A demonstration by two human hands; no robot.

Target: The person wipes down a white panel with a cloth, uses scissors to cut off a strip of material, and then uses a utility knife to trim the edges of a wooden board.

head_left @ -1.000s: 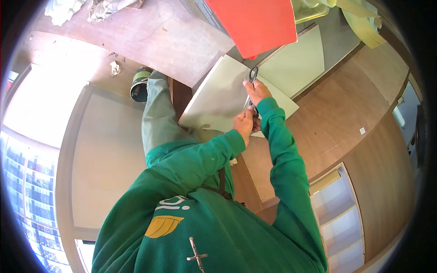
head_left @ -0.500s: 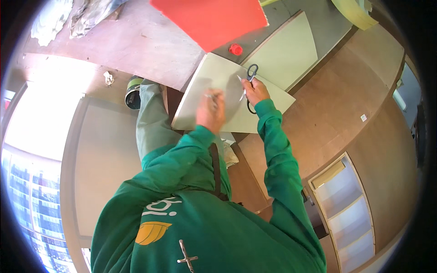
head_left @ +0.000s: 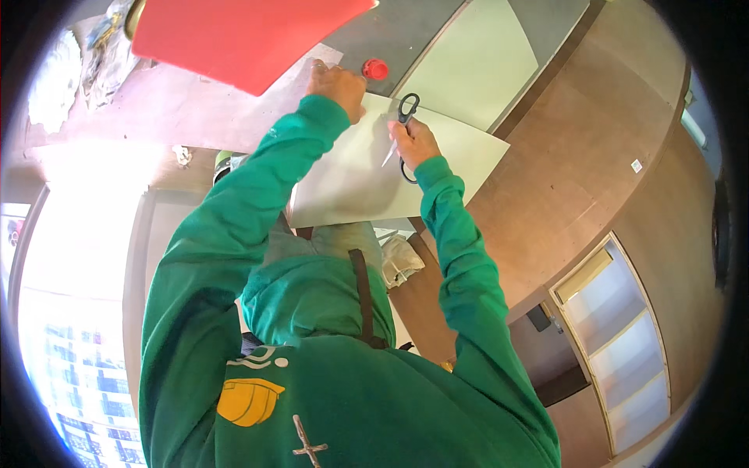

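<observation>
My right hand (head_left: 415,143) grips the scissors (head_left: 404,118) around the middle, over the pale panel (head_left: 343,181), loops spread wide; they look light, stiff and best held by those dark loops. My left hand (head_left: 338,87) hovers near the red cap (head_left: 375,69), whether gripping I can't tell.

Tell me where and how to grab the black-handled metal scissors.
The scissors are likely best taken by their upper black loop, from the far side: it juts free past the right hand, while the pale blade points toward the lower left.
</observation>
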